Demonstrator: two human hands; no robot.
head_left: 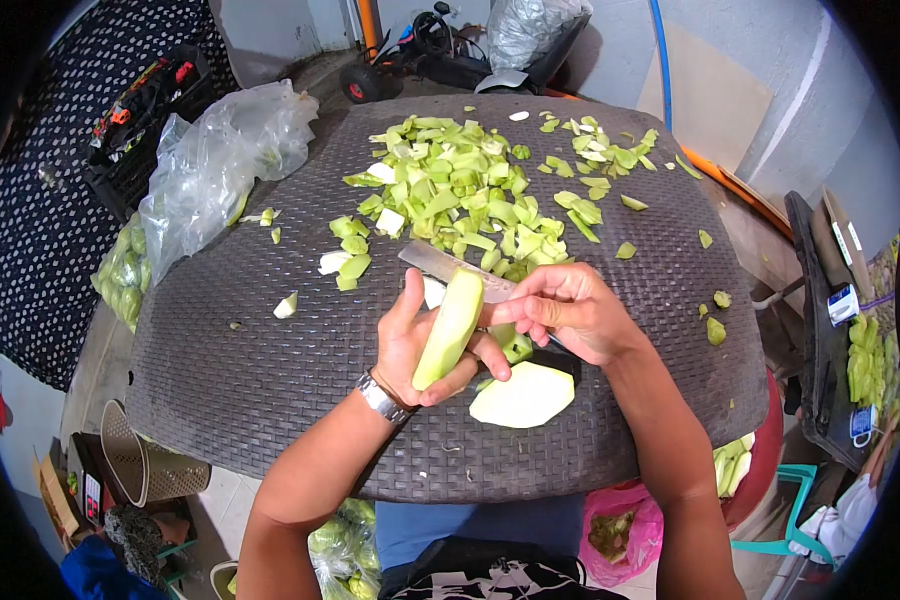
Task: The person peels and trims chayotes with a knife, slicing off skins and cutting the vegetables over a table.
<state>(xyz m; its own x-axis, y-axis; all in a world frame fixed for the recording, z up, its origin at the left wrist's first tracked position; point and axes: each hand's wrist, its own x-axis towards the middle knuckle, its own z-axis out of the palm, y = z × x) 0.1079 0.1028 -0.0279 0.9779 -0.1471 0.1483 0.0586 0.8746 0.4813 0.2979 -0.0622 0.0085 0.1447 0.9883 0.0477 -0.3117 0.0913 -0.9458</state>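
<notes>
A long, peeled, pale green vegetable piece (450, 330), perhaps chayote, rests upright in my left hand (406, 345). The thumb stands apart while the other fingers curl around its lower part. My right hand (575, 312) is closed on a knife (445, 268), its wide blade pointing up and left behind the piece. Most of the handle is hidden by the fingers. Just below my hands, a flat, pale cut piece (525, 396) lies on the woven table (270, 400). Beyond the blade spreads a heap of green peelings and scraps (460, 185).
Loose scraps (610, 150) are scattered at the table's far right. A clear plastic bag (230, 150) lies over the left edge, beside bagged green vegetables (123, 275). Below the front edge are a pink bag (630, 570) and another vegetable bag (345, 550). A beige basket (160, 470) stands lower left.
</notes>
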